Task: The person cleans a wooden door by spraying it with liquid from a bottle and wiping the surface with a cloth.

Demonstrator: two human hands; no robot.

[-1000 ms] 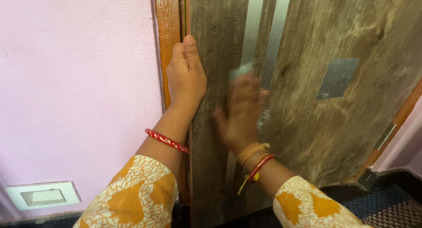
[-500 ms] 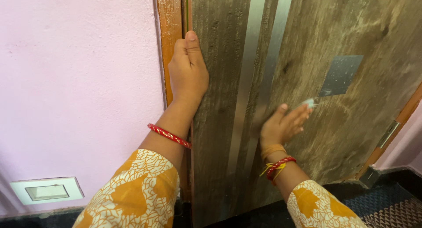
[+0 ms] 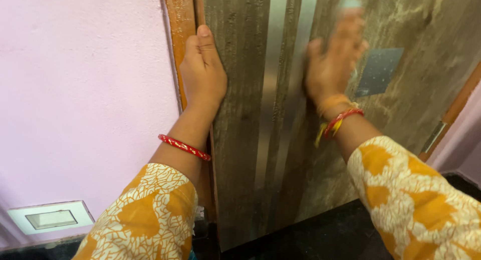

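the wooden door (image 3: 240, 140) has the left hand (image 3: 203, 69) wrapped round its edge beside the pink wall (image 3: 80, 89), the blurred right hand (image 3: 333, 59) pressing a pale cloth (image 3: 349, 2) flat near the grey plate (image 3: 379, 72).

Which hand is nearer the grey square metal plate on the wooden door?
Right hand, blurred, just left of the grey square metal plate; left hand grips the door's far edge.

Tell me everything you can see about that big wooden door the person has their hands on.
The door looks like grey-brown wood-grain laminate, streaked and worn, with two brushed-metal strips running down it and a square grey plate on its face. It stands ajar, its edge beside an orange-brown wooden frame and a pink wall. The left hand grips its edge; the right hand, blurred, presses something pale against its face. A metal hinge shows at far right.
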